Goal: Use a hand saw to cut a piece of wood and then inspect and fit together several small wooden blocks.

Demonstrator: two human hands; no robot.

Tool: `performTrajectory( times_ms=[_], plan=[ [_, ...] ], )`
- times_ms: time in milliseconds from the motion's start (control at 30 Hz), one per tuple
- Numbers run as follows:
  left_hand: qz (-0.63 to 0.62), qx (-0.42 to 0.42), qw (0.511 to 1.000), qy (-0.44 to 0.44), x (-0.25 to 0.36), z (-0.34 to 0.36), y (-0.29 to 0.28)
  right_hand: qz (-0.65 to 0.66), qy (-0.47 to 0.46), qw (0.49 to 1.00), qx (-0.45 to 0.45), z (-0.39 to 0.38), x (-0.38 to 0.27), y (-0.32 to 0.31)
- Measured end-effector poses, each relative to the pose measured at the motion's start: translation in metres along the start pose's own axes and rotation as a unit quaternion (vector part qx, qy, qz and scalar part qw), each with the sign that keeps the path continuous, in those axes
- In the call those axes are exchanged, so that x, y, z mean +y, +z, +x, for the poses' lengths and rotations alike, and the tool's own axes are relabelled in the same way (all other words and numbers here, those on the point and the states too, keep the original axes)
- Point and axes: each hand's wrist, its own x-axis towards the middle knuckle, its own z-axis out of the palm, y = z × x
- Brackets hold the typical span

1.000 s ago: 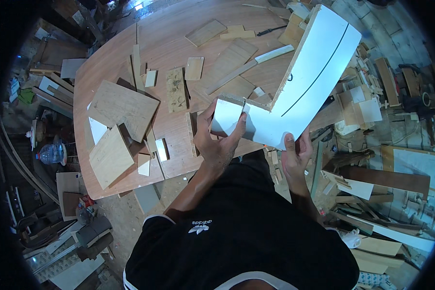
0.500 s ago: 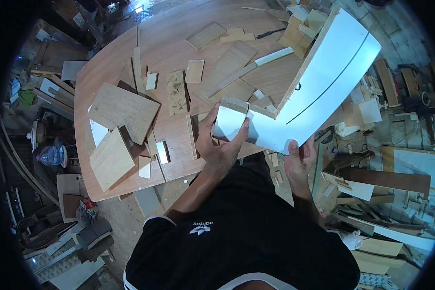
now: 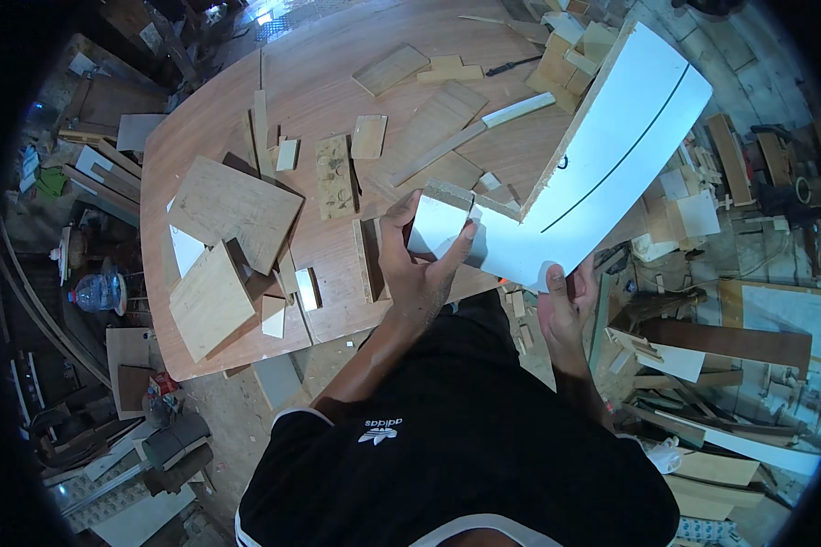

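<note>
An L-shaped white-faced particleboard piece (image 3: 620, 128), marked with a long dark curved line, is held tilted above the table. My left hand (image 3: 410, 273) grips a small white-faced block (image 3: 438, 221) at the piece's left end, thumb over the seam between them, where a narrow dark gap shows at the top. My right hand (image 3: 566, 301) grips the lower right edge of the L-shaped piece, thumb on the white face and other fingers partly hidden behind it.
The wooden table (image 3: 201, 109) carries scattered offcuts, larger square boards (image 3: 233, 214) at left and a dark thin tool (image 3: 511, 66) at the back. A water jug (image 3: 100, 292) stands off the table's left. Stacked boards and scraps (image 3: 721, 346) lie around the floor at right.
Over the last second the held piece and both my hands have shifted a little to the right and slightly down; the grips look the same.
</note>
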Motion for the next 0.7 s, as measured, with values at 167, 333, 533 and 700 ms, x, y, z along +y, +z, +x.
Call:
performTrajectory(
  times_ms=[167, 333, 533, 700],
  plan=[
    [0.039, -0.027, 0.999, -0.02, -0.006, 0.0, -0.001, -0.016, 0.01, 1.0, -0.009, 0.005, 0.0, -0.002],
    [0.077, -0.063, 0.995, -0.022, -0.003, 0.004, -0.002, -0.023, 0.009, 1.0, -0.004, 0.007, -0.001, 0.0],
    [-0.014, -0.068, 0.992, -0.107, 0.01, 0.007, 0.001, -0.046, 0.0, 0.999, -0.004, 0.007, -0.001, -0.001],
    [0.068, -0.104, 0.991, -0.053, 0.007, 0.006, -0.001, -0.056, 0.011, 0.998, -0.007, 0.008, 0.002, -0.004]
  ],
)
